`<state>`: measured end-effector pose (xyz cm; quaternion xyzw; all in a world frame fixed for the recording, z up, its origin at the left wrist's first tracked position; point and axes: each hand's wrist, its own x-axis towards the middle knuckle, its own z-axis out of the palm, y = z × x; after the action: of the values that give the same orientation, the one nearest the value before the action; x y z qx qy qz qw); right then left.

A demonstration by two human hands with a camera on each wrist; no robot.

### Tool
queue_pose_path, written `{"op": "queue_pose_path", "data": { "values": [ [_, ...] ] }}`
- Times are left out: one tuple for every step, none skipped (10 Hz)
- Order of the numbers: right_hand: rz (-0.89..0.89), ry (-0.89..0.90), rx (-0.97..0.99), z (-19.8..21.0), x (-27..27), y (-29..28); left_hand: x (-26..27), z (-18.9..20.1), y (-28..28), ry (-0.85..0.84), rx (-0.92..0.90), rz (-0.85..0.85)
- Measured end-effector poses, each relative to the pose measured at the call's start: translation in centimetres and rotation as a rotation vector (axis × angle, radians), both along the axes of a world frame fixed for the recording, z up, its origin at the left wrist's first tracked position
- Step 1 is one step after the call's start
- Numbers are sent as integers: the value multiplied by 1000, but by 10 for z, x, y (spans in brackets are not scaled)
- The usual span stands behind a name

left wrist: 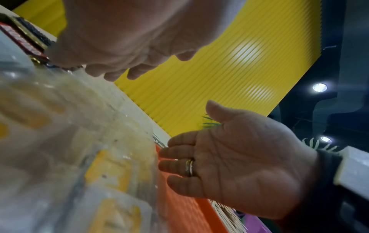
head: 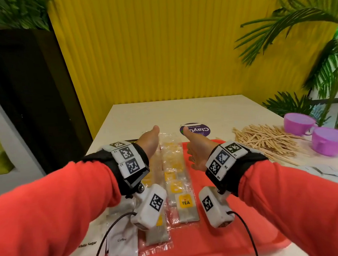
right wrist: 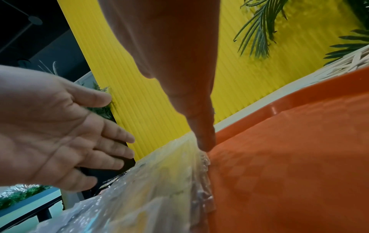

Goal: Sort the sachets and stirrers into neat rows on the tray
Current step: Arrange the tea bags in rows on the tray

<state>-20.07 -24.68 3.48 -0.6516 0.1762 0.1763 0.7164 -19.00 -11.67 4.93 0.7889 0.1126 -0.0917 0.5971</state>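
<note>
Two rows of crinkly clear-plastic tea sachets (head: 173,178) lie on the waffle-textured red tray (head: 225,240), right between the flat, empty left hand (head: 149,142) and right hand (head: 199,151). Thin wooden stirrers (head: 266,140) sit heaped on the surface, right of the right hand.

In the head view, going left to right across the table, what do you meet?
White sugar sachet → coffee sachet → left hand → tea bags → right hand → wooden stirrers → purple cups.
</note>
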Motion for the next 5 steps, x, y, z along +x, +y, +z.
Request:
{"op": "queue_pose_path", "data": {
  "values": [
    [-24,1,21,1,10,-2,8,-4,12,-15,39,-17],
    [22,8,-76,-3,18,2,8,-9,18,-1,49,-46],
    [71,19,-74,-12,21,7,9,-12,18,-4,66,-67],
    [24,31,-1,-14,28,10,13,-10,15,3,37,-61],
    [38,5,-109,-15,34,4,16,-6,11,58,-40,-35]
  ]
}}
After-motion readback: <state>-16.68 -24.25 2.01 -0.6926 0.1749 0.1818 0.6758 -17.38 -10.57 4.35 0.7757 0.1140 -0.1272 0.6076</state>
